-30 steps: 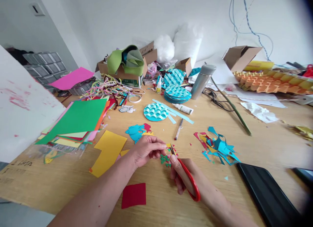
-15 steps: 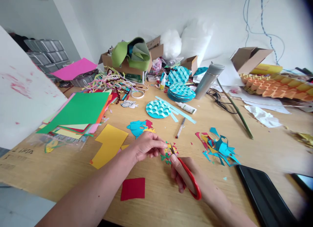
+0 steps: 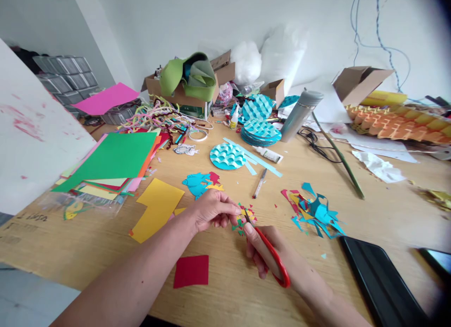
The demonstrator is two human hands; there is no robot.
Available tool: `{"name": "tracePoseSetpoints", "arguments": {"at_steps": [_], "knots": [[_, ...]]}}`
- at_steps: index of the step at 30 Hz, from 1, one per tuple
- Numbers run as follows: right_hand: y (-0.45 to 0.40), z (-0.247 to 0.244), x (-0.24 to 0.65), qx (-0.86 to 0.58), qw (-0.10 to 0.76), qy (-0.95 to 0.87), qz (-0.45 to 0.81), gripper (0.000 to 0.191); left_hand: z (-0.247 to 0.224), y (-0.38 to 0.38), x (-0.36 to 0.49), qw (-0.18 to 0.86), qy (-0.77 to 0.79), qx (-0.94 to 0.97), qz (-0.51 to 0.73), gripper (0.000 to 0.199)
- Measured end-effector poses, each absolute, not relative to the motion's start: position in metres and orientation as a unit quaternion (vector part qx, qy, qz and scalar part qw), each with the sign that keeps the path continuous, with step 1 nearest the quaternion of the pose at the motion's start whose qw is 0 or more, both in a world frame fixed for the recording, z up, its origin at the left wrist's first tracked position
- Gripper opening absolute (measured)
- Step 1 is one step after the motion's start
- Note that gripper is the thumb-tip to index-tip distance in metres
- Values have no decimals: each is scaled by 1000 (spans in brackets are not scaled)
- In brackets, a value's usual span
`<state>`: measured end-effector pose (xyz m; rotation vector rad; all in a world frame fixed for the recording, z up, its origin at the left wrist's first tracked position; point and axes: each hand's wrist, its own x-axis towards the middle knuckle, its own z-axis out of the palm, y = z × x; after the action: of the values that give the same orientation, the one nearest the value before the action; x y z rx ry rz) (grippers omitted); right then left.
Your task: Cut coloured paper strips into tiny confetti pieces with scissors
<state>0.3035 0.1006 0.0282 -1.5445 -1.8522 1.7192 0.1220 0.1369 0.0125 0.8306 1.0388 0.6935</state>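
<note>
My left hand point(image 3: 214, 212) is closed in a pinch on a small yellow paper strip point(image 3: 243, 212), most of it hidden by the fingertips. My right hand point(image 3: 262, 249) grips red-handled scissors point(image 3: 276, 259), their dark blades pointing up and left at the strip. Below the blades lies a small heap of red, green and yellow paper snippets point(image 3: 251, 217). Beyond my left wrist are a blue paper fish point(image 3: 198, 183) and a red cut-out point(image 3: 214, 177). A dark red paper rectangle point(image 3: 191, 271) rests on the table nearer to me, and yellow paper point(image 3: 160, 202) lies left of my left hand.
Blue and red offcuts point(image 3: 319, 212) lie to the right, near a black phone-like device point(image 3: 378, 275). Farther back are a pen point(image 3: 260, 183), a glue bottle point(image 3: 268, 154), a layered blue disc point(image 3: 228, 156) and a grey flask point(image 3: 302, 115). Coloured sheets point(image 3: 112, 155) are stacked left.
The scissor tips have shifted slightly left, closer to my left fingertips. Both hands otherwise stay in nearly the same place.
</note>
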Motion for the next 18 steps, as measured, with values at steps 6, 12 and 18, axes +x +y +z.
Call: {"name": "tracePoseSetpoints", "arguments": {"at_steps": [6, 12, 18], "knots": [[101, 28, 303, -509, 91, -631, 578, 67, 12, 136, 122, 726, 480, 383, 310, 18], [100, 29, 304, -508, 87, -642, 568, 68, 13, 136, 122, 723, 480, 390, 308, 19], [99, 28, 304, -506, 90, -637, 574, 65, 13, 136, 122, 725, 476, 392, 307, 19]]}}
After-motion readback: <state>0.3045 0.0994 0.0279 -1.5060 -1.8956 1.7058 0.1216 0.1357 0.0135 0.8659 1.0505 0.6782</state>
